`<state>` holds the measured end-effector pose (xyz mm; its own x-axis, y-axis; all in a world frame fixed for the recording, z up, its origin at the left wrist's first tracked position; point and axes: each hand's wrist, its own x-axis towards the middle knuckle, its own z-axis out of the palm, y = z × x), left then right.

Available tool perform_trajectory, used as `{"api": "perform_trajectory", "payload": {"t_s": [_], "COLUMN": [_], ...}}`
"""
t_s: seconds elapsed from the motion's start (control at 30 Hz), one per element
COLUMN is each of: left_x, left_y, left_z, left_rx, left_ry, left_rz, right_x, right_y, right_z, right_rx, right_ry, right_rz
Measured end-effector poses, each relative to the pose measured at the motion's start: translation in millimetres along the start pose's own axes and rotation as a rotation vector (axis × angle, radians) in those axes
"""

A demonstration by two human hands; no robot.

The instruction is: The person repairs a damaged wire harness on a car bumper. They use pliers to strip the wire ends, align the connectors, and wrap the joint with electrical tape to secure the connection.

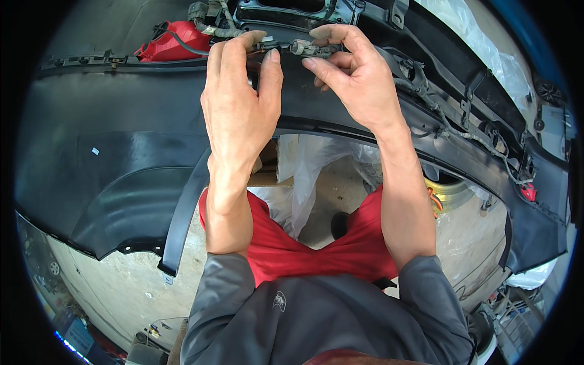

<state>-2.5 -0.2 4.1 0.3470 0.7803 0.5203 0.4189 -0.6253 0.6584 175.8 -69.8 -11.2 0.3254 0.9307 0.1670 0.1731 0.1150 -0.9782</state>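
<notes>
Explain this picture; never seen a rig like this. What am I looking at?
No machine here: these are a person's bare hands. There is one picture, from the left of two wide fisheye cameras worn on the head, looking down; that lens bends straight edges. The right hand holds a grey connector. The left hand is at a dark connector close by; whether it grips firmly is hard to see. Under the hands is a large dark panel, with a red plastic part at the upper left and grey wiring along the right side.
</notes>
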Motion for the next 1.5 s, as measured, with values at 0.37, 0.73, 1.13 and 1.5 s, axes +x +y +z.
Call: {"api": "perform_trajectory", "payload": {"t_s": [0.37, 0.73, 1.13, 1.5], "left_x": [-0.9, -9.2, -10.6, -9.1], "left_y": [10.7, 5.1, 7.0, 8.3], "left_z": [-0.1, 20.2, 23.9, 21.9], "left_rx": [0.039, 0.050, -0.095, -0.149], "left_ry": [-0.122, -0.148, -0.165, -0.162], "left_rz": [0.075, -0.046, -0.144, -0.161], "right_x": [0.0, -6.9, -3.0, 0.2], "right_y": [-1.9, -24.3, -18.2, -15.7], "right_z": [-6.3, -20.4, -29.4, -33.1], "right_rx": [-0.228, -0.484, -0.390, -0.355], "right_ry": [-0.016, 0.016, 0.000, -0.046], "right_rz": [-0.153, -0.425, -0.447, -0.378]}}
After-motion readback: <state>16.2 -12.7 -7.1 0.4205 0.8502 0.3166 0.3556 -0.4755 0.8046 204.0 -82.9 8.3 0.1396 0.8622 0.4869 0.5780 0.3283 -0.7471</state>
